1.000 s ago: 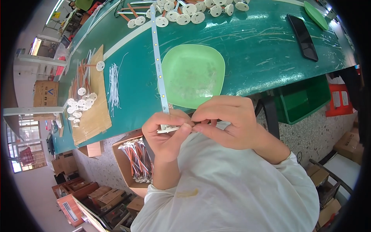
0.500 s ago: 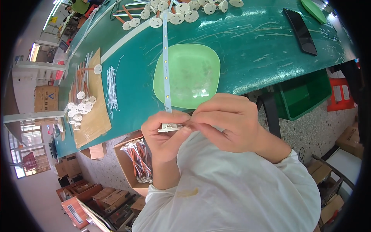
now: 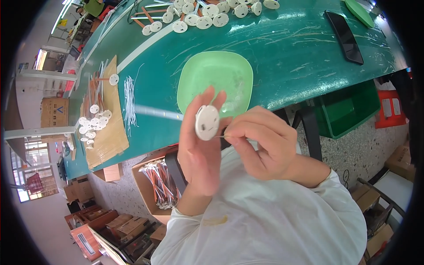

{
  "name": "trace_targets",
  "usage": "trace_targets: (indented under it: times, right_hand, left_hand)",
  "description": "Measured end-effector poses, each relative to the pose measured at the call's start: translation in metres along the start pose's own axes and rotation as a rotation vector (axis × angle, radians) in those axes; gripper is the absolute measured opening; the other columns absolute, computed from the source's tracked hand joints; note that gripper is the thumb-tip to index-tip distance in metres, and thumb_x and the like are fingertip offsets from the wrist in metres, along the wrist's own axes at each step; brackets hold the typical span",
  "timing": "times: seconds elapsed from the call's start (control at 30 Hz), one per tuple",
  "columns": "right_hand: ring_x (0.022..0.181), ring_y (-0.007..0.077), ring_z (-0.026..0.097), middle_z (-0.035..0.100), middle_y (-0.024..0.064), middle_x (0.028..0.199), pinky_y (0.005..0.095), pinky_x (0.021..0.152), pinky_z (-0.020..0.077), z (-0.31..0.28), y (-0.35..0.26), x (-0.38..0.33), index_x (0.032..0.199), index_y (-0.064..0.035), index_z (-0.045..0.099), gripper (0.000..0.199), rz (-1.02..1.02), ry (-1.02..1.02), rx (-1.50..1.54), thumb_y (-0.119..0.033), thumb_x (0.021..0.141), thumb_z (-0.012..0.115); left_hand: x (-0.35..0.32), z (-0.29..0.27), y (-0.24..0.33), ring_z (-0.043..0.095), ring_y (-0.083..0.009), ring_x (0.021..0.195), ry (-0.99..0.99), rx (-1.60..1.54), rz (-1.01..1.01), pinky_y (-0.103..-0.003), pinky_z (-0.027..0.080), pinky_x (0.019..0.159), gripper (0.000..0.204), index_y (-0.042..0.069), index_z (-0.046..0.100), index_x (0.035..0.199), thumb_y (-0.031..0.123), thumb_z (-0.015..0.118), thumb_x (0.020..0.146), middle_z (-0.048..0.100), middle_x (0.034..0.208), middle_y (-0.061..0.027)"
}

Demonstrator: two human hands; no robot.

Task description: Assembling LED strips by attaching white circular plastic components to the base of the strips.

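My left hand (image 3: 201, 163) is turned with its fingers pointing up, holding an LED strip (image 3: 161, 113) that has a round white disc (image 3: 207, 123) on its end. The disc faces me, with small holes in it. The strip, smeared by motion, sticks out to the left behind the fingers. Just right of the disc, my right hand (image 3: 264, 143) is closed in a pinch on a thin wire (image 3: 220, 136) that runs to the disc's lower edge. Beyond both hands lies a light green plastic tray (image 3: 190, 73), partly hidden by the left fingers.
White wires (image 3: 129, 106) lie left on the green table. Cardboard (image 3: 110, 141) beside them bears strips with discs. More disc pieces (image 3: 204, 22) lie at the back. A black phone (image 3: 343, 37) rests far right. An open box (image 3: 143, 185) of strips and a green crate (image 3: 349, 108) stand below.
My left hand has opened out and turned, swinging the strip from upright to pointing left and bringing the disc's face into view. My right hand stays close by, still pinching.
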State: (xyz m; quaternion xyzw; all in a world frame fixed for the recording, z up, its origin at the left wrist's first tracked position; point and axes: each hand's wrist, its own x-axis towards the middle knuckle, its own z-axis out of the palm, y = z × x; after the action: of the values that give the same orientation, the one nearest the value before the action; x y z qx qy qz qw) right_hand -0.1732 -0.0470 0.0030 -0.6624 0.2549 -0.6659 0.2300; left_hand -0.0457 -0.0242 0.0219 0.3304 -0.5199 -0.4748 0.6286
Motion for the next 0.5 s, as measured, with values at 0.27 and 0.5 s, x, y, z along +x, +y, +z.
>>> trace_targets:
  times: [0.27,0.5]
  right_hand:
    - [0.066,0.0216,0.061,0.068,0.0147,0.085,0.028,0.057,0.0479,-0.002,0.002,-0.002,0.09,0.0046,0.064,0.015,0.006,0.043,0.073,0.011,0.076,0.068]
    - [0.062,0.0206,0.06,0.068,0.0142,0.082,0.0278,0.053,0.0463,0.001,0.004,-0.004,0.087,0.0036,0.066,0.014,-0.025,0.039,0.021,0.01,0.075,0.069]
  left_hand:
    - [-0.006,-0.01,0.0,0.044,-0.0404,0.133,-0.123,-0.116,-0.026,-0.048,0.039,0.108,0.062,-0.003,0.021,0.151,0.021,0.05,0.102,0.035,0.149,-0.0281]
    - [-0.011,-0.021,-0.005,0.053,-0.0401,0.126,-0.146,-0.103,0.018,-0.047,0.042,0.106,0.053,-0.006,0.034,0.146,0.006,0.052,0.097,0.047,0.14,-0.0291]
